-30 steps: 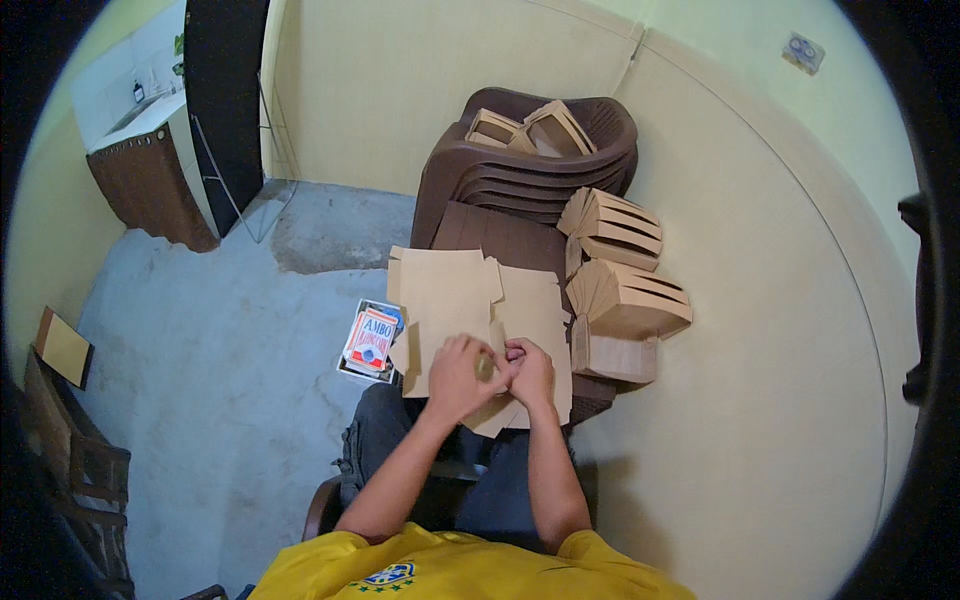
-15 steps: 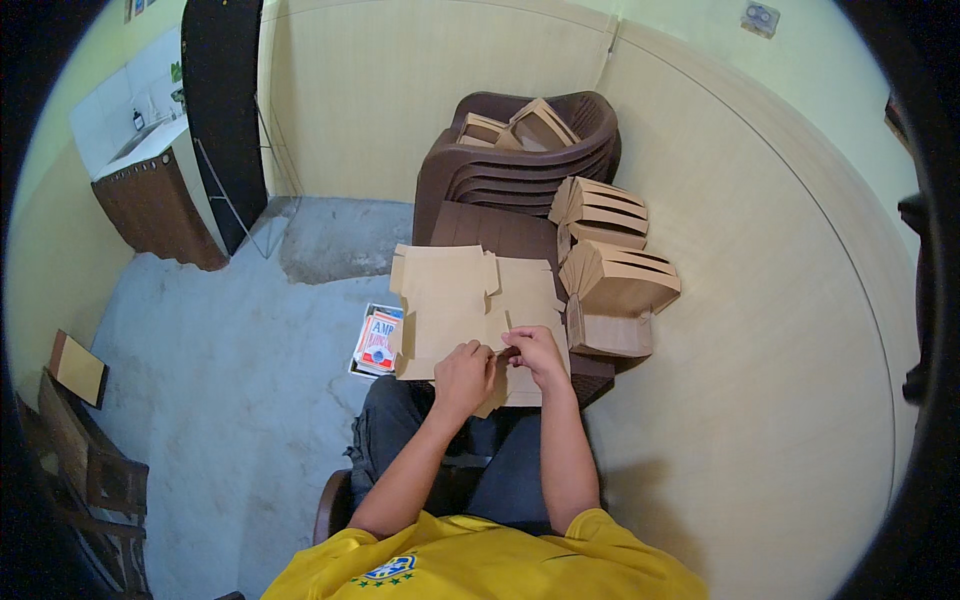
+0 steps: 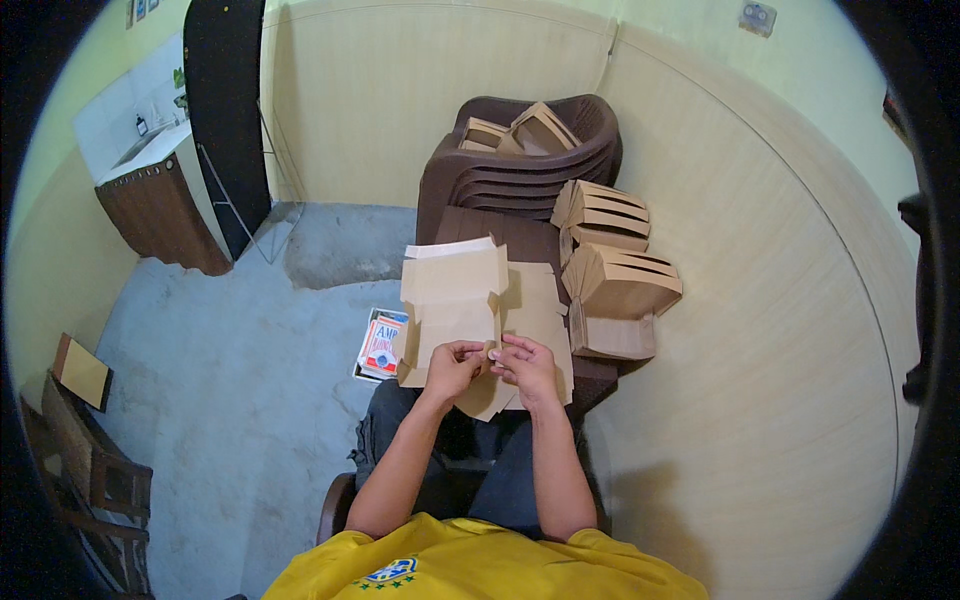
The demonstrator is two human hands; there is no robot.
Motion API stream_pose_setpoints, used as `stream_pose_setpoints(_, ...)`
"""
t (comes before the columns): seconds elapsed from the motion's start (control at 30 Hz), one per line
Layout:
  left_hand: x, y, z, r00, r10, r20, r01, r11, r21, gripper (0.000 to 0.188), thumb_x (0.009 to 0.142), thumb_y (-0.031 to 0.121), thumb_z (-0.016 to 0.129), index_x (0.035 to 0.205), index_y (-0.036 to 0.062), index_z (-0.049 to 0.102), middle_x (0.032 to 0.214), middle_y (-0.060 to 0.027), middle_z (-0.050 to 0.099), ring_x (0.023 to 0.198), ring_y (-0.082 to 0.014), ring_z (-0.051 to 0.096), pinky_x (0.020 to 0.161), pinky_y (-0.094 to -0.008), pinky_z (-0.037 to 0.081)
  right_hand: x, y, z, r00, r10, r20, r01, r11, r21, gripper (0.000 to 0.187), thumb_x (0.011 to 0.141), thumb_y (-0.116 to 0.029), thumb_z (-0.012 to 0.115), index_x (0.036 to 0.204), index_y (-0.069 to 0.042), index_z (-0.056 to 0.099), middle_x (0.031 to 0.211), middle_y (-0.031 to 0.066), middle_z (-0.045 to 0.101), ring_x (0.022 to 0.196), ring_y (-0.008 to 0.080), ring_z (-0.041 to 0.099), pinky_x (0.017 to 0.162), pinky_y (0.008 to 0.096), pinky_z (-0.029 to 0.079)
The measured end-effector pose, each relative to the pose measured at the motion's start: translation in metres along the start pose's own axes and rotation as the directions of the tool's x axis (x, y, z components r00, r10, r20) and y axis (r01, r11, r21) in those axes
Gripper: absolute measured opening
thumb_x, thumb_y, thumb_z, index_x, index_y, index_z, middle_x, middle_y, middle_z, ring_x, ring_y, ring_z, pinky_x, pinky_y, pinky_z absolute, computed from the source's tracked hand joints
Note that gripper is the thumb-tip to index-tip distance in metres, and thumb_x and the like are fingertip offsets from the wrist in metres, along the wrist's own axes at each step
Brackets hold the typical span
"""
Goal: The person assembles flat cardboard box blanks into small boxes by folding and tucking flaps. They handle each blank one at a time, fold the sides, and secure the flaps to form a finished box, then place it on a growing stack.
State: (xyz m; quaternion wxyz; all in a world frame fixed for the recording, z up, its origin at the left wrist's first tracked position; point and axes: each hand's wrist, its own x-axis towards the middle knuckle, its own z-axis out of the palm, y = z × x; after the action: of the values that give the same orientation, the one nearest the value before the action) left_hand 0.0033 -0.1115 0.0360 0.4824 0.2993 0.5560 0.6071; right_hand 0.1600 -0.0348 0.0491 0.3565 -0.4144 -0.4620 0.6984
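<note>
A brown cardboard box blank (image 3: 452, 290) lies partly folded in front of me, its far flap and left side raised. Beneath it and to its right is another flat cardboard sheet (image 3: 535, 300). My left hand (image 3: 455, 369) is closed on the blank's near right corner, fingers pinching the folded card. Close beside it, my right hand (image 3: 525, 370) pinches the same corner with thumb and forefinger. The fingertips of both hands almost meet there and hide part of the fold.
A stack of brown plastic chairs (image 3: 520, 170) stands ahead, with cardboard boxes (image 3: 540, 130) on its seat. Nested folded cardboard (image 3: 620, 285) sits to the right by the wall. A box of printed cards (image 3: 380, 343) is on the left, above the blue-grey floor (image 3: 250, 400).
My right hand has come down and left to the corner, near my left hand. The blank's far edge has lifted and folds more upright.
</note>
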Motion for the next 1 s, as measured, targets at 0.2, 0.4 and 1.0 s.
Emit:
stream_pose_setpoints(0.2,-0.028,0.013,0.007,0.998,-0.068,0.003,0.067,0.976,-0.209,0.031,0.098,0.012,0.081,0.121,-0.0068,0.075,0.092,-0.0051,0.075,0.076,-0.0103,0.064,0.069,-0.0250,0.051,-0.025,-0.008,0.020,0.953,-0.296,-0.070,0.272,0.932,-0.240,0.024,0.094,0.001,0.081,0.115,0.007,0.072,0.095,0.0100,0.077,0.080,0.0141,0.073,0.072,0.0288,0.064)
stream_pose_setpoints(0.4,-0.038,0.007,0.014,0.997,-0.063,-0.050,0.044,0.949,-0.311,0.029,0.096,0.012,0.083,0.119,-0.0041,0.077,0.094,-0.0054,0.077,0.077,-0.0104,0.066,0.071,-0.0249,0.052,-0.040,-0.009,0.028,0.891,-0.438,-0.119,0.347,0.826,-0.444,0.013,0.094,0.002,0.080,0.105,0.007,0.074,0.092,0.0080,0.076,0.082,0.0120,0.071,0.074,0.0273,0.062)
stream_pose_setpoints(1.0,-0.037,-0.003,0.018,0.998,0.068,-0.011,-0.069,0.976,-0.206,0.017,0.102,0.012,0.077,0.113,-0.0010,0.075,0.096,-0.0051,0.076,0.087,-0.0113,0.070,0.079,-0.0271,0.058,-0.043,0.005,0.023,0.878,-0.439,-0.189,0.370,0.875,-0.314,0.016,0.094,-0.003,0.083,0.107,0.003,0.076,0.098,0.0062,0.076,0.091,0.0130,0.071,0.078,0.0293,0.060)
